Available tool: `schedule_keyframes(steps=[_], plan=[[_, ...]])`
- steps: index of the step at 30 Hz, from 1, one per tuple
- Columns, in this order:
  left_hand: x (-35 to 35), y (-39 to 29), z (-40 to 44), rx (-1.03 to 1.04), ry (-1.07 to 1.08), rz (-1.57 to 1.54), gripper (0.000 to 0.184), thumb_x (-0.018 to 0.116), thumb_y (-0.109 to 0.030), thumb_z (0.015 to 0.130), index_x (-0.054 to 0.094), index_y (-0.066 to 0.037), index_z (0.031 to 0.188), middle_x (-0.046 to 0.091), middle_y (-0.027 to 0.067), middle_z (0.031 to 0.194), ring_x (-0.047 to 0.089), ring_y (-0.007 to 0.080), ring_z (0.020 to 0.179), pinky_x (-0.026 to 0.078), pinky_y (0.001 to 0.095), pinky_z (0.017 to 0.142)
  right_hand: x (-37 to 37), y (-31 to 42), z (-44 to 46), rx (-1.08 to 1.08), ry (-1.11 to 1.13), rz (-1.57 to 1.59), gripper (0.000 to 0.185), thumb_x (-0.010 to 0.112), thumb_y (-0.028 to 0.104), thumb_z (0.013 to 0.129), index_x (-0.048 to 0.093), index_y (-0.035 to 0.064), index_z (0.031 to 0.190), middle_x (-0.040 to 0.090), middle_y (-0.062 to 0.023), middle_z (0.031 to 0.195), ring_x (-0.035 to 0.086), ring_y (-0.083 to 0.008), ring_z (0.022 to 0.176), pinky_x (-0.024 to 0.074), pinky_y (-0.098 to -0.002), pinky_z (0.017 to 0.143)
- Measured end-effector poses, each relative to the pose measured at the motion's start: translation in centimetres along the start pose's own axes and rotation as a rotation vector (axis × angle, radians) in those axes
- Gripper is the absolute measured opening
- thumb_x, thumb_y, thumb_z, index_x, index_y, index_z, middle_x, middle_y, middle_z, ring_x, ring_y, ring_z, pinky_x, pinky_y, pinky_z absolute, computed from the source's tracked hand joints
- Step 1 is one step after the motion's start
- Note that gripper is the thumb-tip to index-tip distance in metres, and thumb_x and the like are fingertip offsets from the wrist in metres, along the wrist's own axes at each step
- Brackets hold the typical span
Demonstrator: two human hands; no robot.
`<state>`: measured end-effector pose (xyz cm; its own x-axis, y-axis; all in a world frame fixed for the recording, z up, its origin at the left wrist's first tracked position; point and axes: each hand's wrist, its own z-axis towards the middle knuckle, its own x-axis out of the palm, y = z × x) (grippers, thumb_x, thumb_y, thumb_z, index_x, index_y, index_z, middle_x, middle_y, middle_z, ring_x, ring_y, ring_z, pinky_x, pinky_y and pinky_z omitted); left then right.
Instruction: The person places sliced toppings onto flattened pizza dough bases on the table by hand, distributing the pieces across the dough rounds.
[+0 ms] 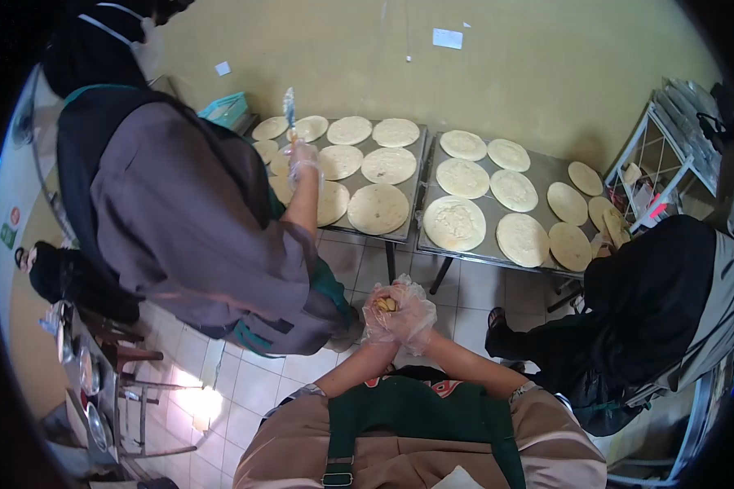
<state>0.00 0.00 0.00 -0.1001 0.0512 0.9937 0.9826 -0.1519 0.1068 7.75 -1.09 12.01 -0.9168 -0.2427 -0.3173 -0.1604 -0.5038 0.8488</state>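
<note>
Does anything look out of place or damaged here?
One mild oddity: at the rightmost end of the right table, a couple of flatbreads overlap beside a co-worker, while most others lie flat in rows. I see no spill near the cupped hands.

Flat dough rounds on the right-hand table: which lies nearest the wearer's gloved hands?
The front-left round, at the near-left corner of the table; the others there lie farther back or farther right.
</note>
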Motion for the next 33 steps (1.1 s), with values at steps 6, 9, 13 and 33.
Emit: schedule_keyframes(steps=[6, 9, 13, 33], plan=[[4.4, -1.0, 3.3, 0.052, 0.075, 0.190, 0.037, 0.040, -0.034, 0.080, 0.049, -0.002, 0.097, 0.051, 0.0166, 0.097, 0.050, 0.0276, 0.091, 0.038, 0.0396, 0.085, 0.0, -1.4, 5.0, 0.023, -0.058, -0.170, 0.021, 0.059, 0.027, 0.065, 0.054, 0.0094, 0.075, 0.053, -0.0111, 0.073, 0.050, -0.0300, 0.072, 0.0388, -0.0371, 0.066], [4.5, -1.4, 5.0, 0.140, 0.105, 0.285, 0.037, 0.039, -0.034, 0.080, 0.050, -0.002, 0.095, 0.052, 0.0167, 0.095, 0.050, 0.0277, 0.090, 0.038, 0.0392, 0.084, -0.2, -2.4, 6.4, 0.023, -0.104, -0.073, 0.019, 0.059, 0.026, 0.065, 0.053, 0.0106, 0.074, 0.053, -0.0097, 0.072, 0.050, -0.0289, 0.070, 0.0394, -0.0364, 0.063], [4.0, -1.8, 8.3, 0.176, -0.167, 0.291, 0.032, 0.037, -0.029, 0.079, 0.050, -0.002, 0.091, 0.052, 0.0153, 0.091, 0.051, 0.0272, 0.089, 0.038, 0.0390, 0.083, -0.2, -5.8, 8.9, 0.094, 0.001, -0.142, 0.017, 0.059, 0.025, 0.065, 0.054, 0.0117, 0.074, 0.053, -0.0095, 0.071, 0.051, -0.0285, 0.071, 0.0402, -0.0367, 0.062], [1.7, -7.7, 26.6, 0.411, -0.281, 0.219, 0.026, 0.035, -0.022, 0.077, 0.049, -0.003, 0.088, 0.052, 0.0138, 0.088, 0.051, 0.0266, 0.087, 0.039, 0.0390, 0.082, -1.5, -19.2, 25.7, 0.267, 0.327, 0.371, 0.021, 0.062, 0.022, 0.063, 0.057, 0.0091, 0.079, 0.057, -0.0067, 0.073, 0.054, -0.0187, 0.071, 0.0424, -0.0284, 0.065]])
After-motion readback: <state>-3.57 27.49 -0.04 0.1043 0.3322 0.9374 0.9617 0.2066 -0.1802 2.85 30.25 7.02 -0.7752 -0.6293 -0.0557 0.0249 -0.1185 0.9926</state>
